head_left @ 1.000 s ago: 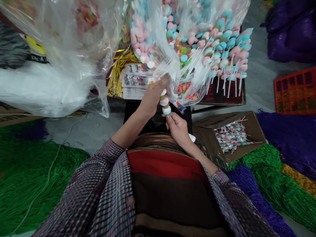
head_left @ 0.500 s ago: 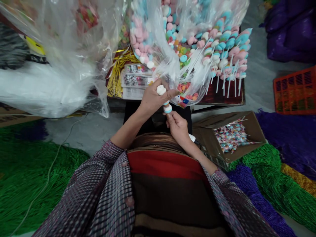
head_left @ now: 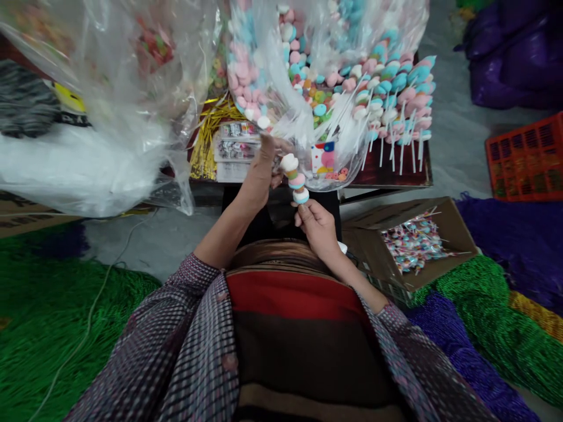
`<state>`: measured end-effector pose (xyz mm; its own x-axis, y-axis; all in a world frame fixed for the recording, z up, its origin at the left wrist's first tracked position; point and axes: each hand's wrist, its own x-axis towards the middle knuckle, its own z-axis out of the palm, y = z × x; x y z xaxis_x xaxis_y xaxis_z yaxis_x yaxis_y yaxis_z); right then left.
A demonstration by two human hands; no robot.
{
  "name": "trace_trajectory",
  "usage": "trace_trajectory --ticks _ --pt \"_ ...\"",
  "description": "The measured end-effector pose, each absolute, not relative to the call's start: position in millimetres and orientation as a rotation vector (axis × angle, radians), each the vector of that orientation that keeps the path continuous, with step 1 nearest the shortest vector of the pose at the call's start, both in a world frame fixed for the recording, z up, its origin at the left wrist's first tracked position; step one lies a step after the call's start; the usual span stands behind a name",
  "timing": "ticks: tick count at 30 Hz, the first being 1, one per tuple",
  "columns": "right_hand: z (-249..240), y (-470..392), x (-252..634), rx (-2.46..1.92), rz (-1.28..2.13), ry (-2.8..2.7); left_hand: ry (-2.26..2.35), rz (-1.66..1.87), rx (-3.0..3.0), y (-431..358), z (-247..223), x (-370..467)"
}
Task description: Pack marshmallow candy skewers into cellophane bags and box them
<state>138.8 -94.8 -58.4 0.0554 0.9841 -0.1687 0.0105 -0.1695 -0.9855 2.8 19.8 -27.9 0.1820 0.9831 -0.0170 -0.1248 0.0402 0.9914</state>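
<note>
My right hand is closed near the lower end of a candy skewer with white, pink, blue and orange pieces, held upright in front of my waist. Left of the skewer is my left hand, its thumb raised and its fingers apart, with nothing visible in it. Beyond them, on the dark table, lies a clear bag holding pink, white and blue candies. Finished-looking candy skewers with white sticks are piled at the table's right. Flat clear packets lie beside gold ties.
A cardboard box of wrapped skewers stands at the right, near an orange crate and a purple bundle. Green strands cover the floor at left. Clear plastic bags fill the left of the table.
My left hand has let go of the skewer and moved left, its thumb now raised. More of the skewer shows. My right hand still grips its lower end.
</note>
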Motion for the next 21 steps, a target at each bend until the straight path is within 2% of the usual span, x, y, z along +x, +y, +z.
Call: trace_trajectory --ticks 6,10,15,19,21 --pt "-52.1 -93.0 140.0 -1.125 1.596 -0.847 1.074 1.021 1.151 21.6 -29.2 -12.4" --pt "-53.1 -90.2 136.3 -1.088 1.632 -0.801 0.936 0.805 1.284 0.7 -26.3 -9.1" --pt "-56.9 -88.4 138.2 -1.132 1.581 -1.055 0.872 0.469 1.29 -23.2 -21.0 3.8" --pt "-27.0 -88.6 173.2 -1.415 1.26 -1.561 0.967 0.683 1.368 -20.9 -25.4 -2.3" --pt "-4.8 -83.9 193.0 -1.45 1.077 -1.518 0.95 0.642 1.368 -21.7 -24.8 -6.6"
